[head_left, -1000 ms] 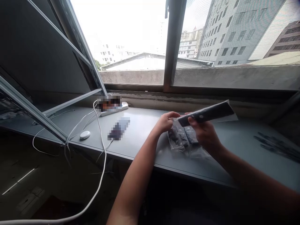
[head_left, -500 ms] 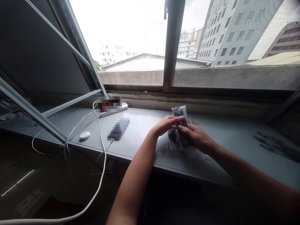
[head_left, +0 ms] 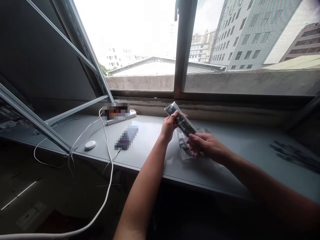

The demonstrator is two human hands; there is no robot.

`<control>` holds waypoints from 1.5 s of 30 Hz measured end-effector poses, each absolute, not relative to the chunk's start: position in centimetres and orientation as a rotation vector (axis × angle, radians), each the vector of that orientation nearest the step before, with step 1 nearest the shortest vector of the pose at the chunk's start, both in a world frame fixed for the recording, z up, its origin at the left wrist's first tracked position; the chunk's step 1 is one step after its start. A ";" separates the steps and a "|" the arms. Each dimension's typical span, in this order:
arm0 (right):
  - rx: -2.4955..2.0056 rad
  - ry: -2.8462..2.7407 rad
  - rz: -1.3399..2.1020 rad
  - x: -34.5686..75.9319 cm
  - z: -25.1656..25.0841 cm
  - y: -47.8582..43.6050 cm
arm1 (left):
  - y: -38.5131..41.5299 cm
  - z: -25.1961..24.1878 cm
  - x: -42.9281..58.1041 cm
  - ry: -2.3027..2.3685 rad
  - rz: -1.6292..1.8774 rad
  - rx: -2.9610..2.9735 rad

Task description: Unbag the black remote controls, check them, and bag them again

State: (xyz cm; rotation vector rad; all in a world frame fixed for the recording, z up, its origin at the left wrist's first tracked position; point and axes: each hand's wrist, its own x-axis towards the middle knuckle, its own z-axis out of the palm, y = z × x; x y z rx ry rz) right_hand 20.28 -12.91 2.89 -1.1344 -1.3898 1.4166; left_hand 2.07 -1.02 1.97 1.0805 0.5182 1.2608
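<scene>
A slim black remote control [head_left: 184,126] in a clear plastic sleeve is held tilted above the table, its buttoned face showing. My left hand [head_left: 170,126] is closed around its upper left end, the thumb on the face. My right hand [head_left: 206,144] pinches the lower right end between thumb and fingers. Below and behind my right hand lies a clear plastic bag [head_left: 183,151] with dark contents I cannot make out. My right hand partly hides this bag.
On the grey table [head_left: 150,160], a round white case [head_left: 90,144], a blurred-out flat device [head_left: 127,137] on a cable and a white power strip [head_left: 133,113] lie left. A white cable [head_left: 110,173] hangs over the front edge. Thin dark items [head_left: 295,156] lie right. A metal frame [head_left: 75,108] stands left.
The remote control has swung from nearly upright to a slant, its top end moving left. My left hand has shifted left and up with it, uncovering more of its face and the bag below.
</scene>
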 end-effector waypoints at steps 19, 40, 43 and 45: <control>-1.109 -1.204 1.291 20.5 2.6 -12.6 | -1.4 1.8 2.2 0.568 1.123 1.177; -1.039 -1.031 1.544 20.8 1.7 -11.6 | -1.7 1.6 2.0 0.333 0.946 1.300; -1.047 -1.023 1.538 20.6 2.1 -11.6 | -1.6 1.6 2.2 0.362 1.036 1.210; -1.028 -1.012 1.521 20.6 2.2 -11.6 | -1.4 1.5 2.4 0.375 1.118 1.132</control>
